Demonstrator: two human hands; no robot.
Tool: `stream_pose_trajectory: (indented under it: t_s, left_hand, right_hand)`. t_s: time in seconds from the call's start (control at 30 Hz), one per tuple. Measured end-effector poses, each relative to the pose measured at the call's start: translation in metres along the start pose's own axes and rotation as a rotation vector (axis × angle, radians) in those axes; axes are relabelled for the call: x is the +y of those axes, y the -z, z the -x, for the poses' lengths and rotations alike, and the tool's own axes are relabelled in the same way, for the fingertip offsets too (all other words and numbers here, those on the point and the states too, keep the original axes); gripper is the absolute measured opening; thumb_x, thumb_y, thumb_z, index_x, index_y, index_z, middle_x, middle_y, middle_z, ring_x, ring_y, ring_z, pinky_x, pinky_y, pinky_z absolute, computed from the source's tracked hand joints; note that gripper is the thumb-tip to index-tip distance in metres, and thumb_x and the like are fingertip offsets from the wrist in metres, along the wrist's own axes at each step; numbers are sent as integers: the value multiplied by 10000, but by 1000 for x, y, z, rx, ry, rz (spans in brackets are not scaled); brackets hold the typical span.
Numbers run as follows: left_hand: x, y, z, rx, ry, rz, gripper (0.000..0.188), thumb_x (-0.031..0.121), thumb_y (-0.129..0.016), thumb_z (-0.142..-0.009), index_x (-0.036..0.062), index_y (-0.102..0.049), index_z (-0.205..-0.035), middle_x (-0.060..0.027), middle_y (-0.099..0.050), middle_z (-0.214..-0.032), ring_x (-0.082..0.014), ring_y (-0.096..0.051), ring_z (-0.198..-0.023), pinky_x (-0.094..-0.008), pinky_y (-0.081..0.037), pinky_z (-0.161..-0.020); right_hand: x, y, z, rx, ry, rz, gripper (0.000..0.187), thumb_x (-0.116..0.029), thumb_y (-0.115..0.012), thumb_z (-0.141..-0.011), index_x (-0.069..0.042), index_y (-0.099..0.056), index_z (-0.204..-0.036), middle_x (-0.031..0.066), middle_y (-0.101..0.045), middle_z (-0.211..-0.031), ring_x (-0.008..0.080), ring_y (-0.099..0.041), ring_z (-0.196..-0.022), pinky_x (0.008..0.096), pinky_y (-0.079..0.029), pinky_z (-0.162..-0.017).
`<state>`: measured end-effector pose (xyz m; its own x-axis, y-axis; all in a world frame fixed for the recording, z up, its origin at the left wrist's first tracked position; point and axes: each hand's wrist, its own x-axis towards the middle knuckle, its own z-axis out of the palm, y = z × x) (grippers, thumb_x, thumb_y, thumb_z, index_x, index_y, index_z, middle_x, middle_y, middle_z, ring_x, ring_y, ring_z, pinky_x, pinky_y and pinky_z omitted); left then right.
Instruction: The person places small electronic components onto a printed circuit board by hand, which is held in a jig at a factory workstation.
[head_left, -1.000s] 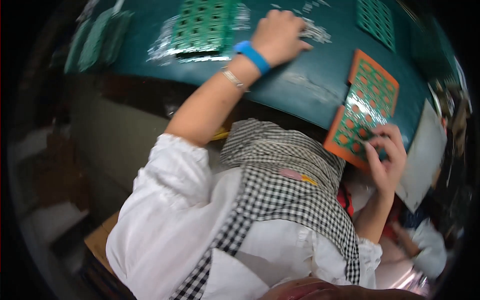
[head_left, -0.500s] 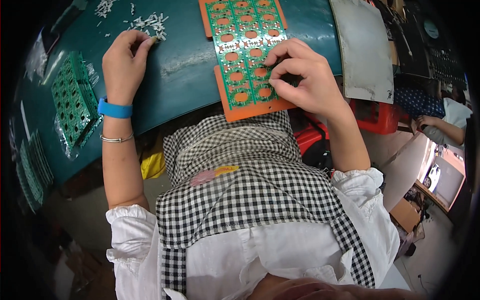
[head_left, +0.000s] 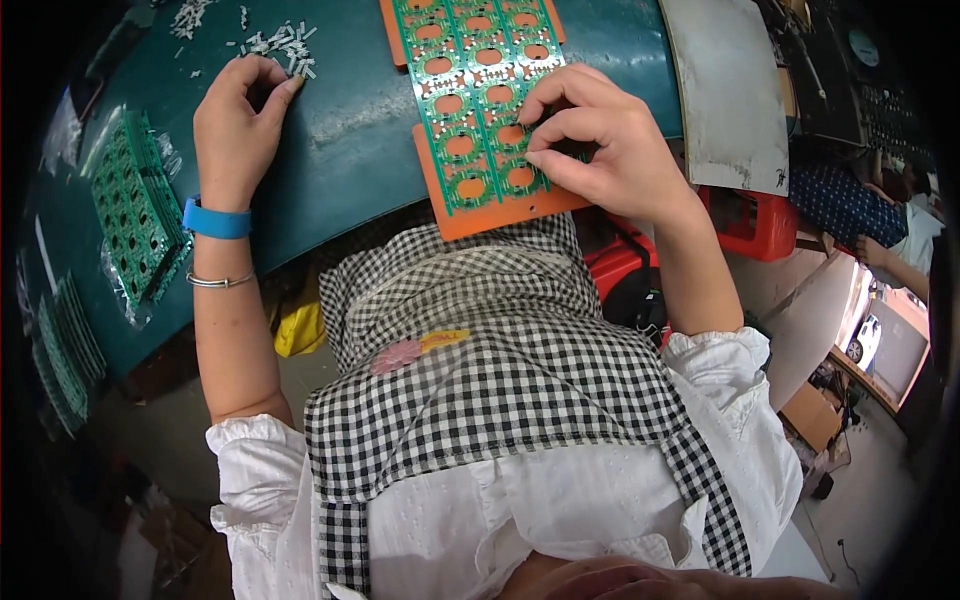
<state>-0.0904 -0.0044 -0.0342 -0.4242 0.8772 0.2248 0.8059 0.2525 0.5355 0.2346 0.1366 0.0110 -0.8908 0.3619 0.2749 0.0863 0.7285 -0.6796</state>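
My left hand is at the near edge of a pile of small white strip-like pieces. Its thumb and forefinger are pinched together, and anything between them is too small to make out. A green circuit board panel with rows of oval openings lies on an orange carrier plate, which reaches past the table's near edge. Over the panel's right side, my right hand has its fingers curled, the fingertips close together at the board. What they hold, if anything, is hidden.
Stacked green circuit boards stand at the left, with more boards nearer the table's left edge. A pale flat panel lies right of the teal table. Red stools are at the right, near another person's arm.
The whole view has shifted a little, so the table and boards sit slightly further left and up. Both hands keep nearly the same pose and place.
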Motion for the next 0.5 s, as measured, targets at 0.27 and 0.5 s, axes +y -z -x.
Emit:
stream_pose_trajectory:
  t_s: [0.27,0.5]
  left_hand:
    - [20,-2,-2,78,-163,44,164,110,-750,-858,22,-664,-966,-18,-640,-902,-108,-553,-730,-245,-468,-683]
    - [13,-1,-1,-11,-129,41,139,94,-738,-857,6,-662,-933,-35,-639,-902,-125,-576,-745,-249,-480,-711]
  right_hand:
    - [-1,-3,-2,0,41,18,82,-19,-731,-717,-39,-719,-797,29,-653,-898,228,-637,-892,351,-534,-759]
    - [-1,-3,0,-37,116,50,94,-26,-753,-704,-54,-725,-789,15,-653,-888,223,-634,-869,352,-530,-751]
